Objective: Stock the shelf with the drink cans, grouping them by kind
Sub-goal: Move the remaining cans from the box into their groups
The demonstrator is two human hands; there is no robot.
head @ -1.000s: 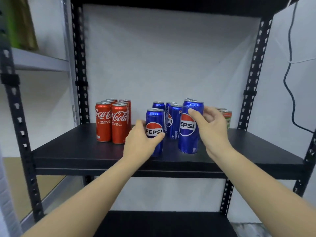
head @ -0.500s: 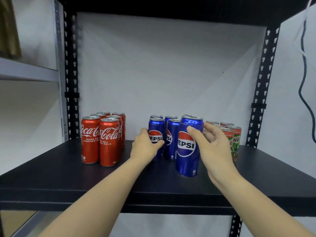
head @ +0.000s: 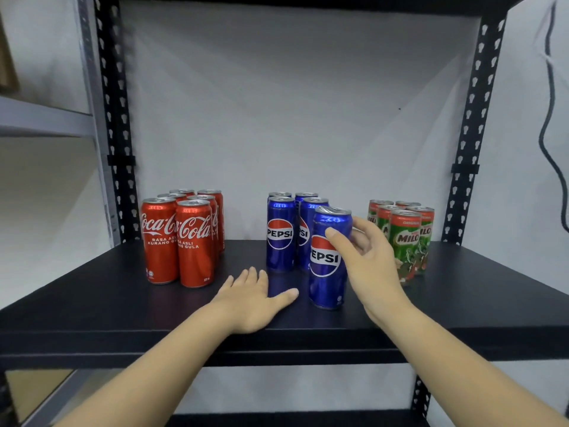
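Observation:
On the black shelf (head: 92, 303) stand three groups of cans. Several red Coca-Cola cans (head: 181, 238) are at the left, several blue Pepsi cans (head: 281, 232) in the middle, several green Milo cans (head: 406, 241) at the right. My right hand (head: 366, 257) grips one more Pepsi can (head: 328, 266), slightly tilted, in front of the Pepsi group. My left hand (head: 255, 295) lies flat on the shelf with fingers spread, just in front of the front left Pepsi can, holding nothing.
Black perforated uprights (head: 115, 118) frame the shelf at both sides, with a white wall behind. A grey shelf unit (head: 46, 115) stands to the left. A black cable (head: 551, 118) hangs on the wall at the right. A lower black shelf (head: 292, 420) shows below.
My left hand has let go of the front left Pepsi can and dropped flat onto the shelf. The right hand still holds its Pepsi can. The camera has come closer and the Milo cans show fully.

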